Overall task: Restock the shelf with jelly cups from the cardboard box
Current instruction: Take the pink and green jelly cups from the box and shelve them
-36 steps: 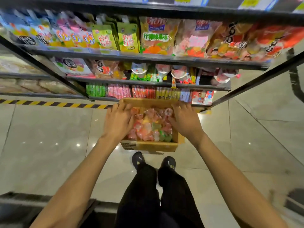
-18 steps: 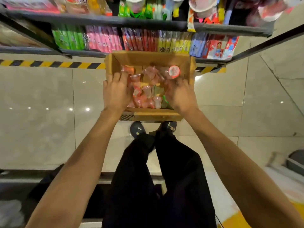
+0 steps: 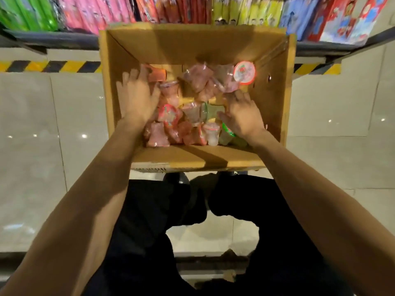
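Down among the jelly cups [image 3: 192, 116], spread and nearly straight fingers [image 3: 133, 79] of the left hand [image 3: 136, 99], laid flat on the pile by the left wall of the cardboard box [image 3: 272, 103], tips against an orange cup [image 3: 157, 75] lying on its side. Likewise the right hand [image 3: 242, 117] toward the right wall: fingers [image 3: 241, 97] straight, close together, thumb out sideways, no grip to be seen. Underneath, heaped every way, mostly tipped over with mouths sideways; one round red-rimmed lid [image 3: 244, 72] face-up near the far right corner; one small clear cup [image 3: 211, 133] upright by the near wall. Hemmed in all round by tall box walls, open on top. Just beyond, a shelf [image 3: 53, 40] of bright packets [image 3: 245, 9]; below it, black-and-yellow striped tape [image 3: 53, 66] and pale floor tiles [image 3: 32, 167]. Nearest, black trousers [image 3: 149, 221].
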